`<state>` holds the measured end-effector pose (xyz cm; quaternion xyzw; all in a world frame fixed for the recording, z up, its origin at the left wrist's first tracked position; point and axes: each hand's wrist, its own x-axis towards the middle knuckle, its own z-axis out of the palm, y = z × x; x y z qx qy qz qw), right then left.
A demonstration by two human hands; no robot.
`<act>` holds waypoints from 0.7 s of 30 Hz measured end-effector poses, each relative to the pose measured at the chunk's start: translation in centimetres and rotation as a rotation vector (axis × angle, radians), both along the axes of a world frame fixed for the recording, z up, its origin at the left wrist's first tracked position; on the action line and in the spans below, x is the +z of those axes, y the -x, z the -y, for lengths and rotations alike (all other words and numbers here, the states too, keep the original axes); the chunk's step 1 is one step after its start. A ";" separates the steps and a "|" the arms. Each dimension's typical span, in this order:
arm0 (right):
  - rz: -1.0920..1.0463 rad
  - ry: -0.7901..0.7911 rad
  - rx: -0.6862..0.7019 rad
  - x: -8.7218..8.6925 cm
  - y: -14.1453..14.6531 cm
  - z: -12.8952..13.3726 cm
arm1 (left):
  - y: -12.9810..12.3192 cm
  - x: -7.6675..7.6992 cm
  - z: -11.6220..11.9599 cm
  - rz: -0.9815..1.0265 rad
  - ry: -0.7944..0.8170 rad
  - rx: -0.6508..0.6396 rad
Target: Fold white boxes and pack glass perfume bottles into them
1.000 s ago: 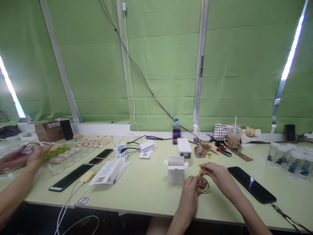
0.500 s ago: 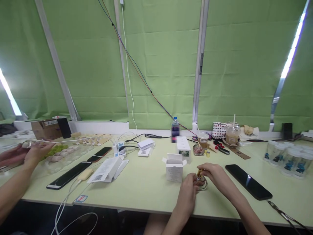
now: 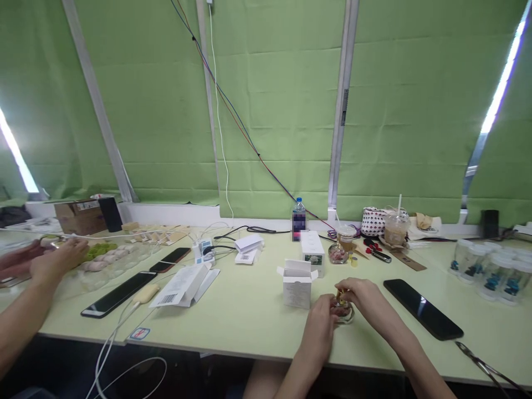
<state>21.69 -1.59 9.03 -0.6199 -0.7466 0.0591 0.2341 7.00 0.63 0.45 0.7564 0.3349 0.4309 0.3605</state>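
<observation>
A pale table (image 3: 249, 305) carries everything. A black smartphone (image 3: 423, 310) lies at three o'clock from the right hand (image 3: 361, 296); an open white carton (image 3: 297, 295) stands at eleven o'clock from the left hand (image 3: 318, 327). Near the table's six-o'clock edge, the left hand grips a small glass bottle (image 3: 346, 316); the right's fingertips seem closed on its gold-coloured top (image 3: 342, 298), partly hidden.

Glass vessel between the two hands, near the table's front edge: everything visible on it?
The glass vessel is squat, clear and rounded, with pinkish-brown matter showing inside. It looks upright on the pale table, right of and nearer than the open white box. The left hand holds its left side, hiding part of it. At its top, the right hand pinches a gold-coloured piece; whether that is fastened can't be told.
</observation>
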 end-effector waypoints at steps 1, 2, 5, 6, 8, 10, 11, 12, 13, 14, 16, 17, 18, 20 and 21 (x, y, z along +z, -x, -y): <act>0.019 0.004 -0.012 0.0 0.1 0.0 | 0.0 0.0 0.0 0.002 0.009 0.001; 0.032 0.006 -0.022 0.0 0.2 0.0 | -0.1 0.0 0.0 0.007 0.019 -0.003; 0.062 0.013 -0.061 0.0 0.5 -0.1 | -0.2 0.0 0.0 0.031 0.033 -0.020; 0.076 0.016 -0.083 0.0 0.6 -0.1 | -0.2 0.1 0.1 0.038 0.031 -0.027; 0.108 0.021 -0.134 0.0 0.9 -0.1 | -0.1 0.1 0.1 0.044 0.019 -0.031; 0.142 0.029 -0.181 0.0 1.0 -0.1 | -0.1 0.1 0.2 0.038 0.000 -0.026; 0.158 0.033 -0.200 -0.1 1.1 0.0 | -0.1 0.1 0.2 0.034 -0.012 -0.023; 0.171 0.035 -0.215 -0.1 1.1 0.0 | -0.1 0.1 0.2 0.029 -0.024 -0.021; 0.182 0.036 -0.226 -0.2 1.1 0.0 | -0.1 0.1 0.2 0.022 -0.038 -0.017; 0.190 0.037 -0.233 -0.3 1.2 0.0 | -0.1 0.0 0.2 0.010 -0.050 -0.010; 0.194 0.039 -0.236 -0.6 1.2 -0.1 | -0.1 -0.2 0.0 -0.033 -0.071 0.016; 0.192 0.042 -0.233 -0.8 1.2 -0.2 | -0.1 -0.3 0.0 -0.062 -0.079 0.033; 0.187 0.046 -0.224 -0.9 1.2 -0.2 | -0.1 -0.3 -0.1 -0.089 -0.087 0.048; 0.177 0.051 -0.201 -1.0 1.1 -0.3 | -0.1 -0.2 0.0 -0.130 -0.100 0.051; 0.169 0.052 -0.184 -1.0 0.9 -0.3 | -0.1 -0.1 0.0 -0.141 -0.106 0.036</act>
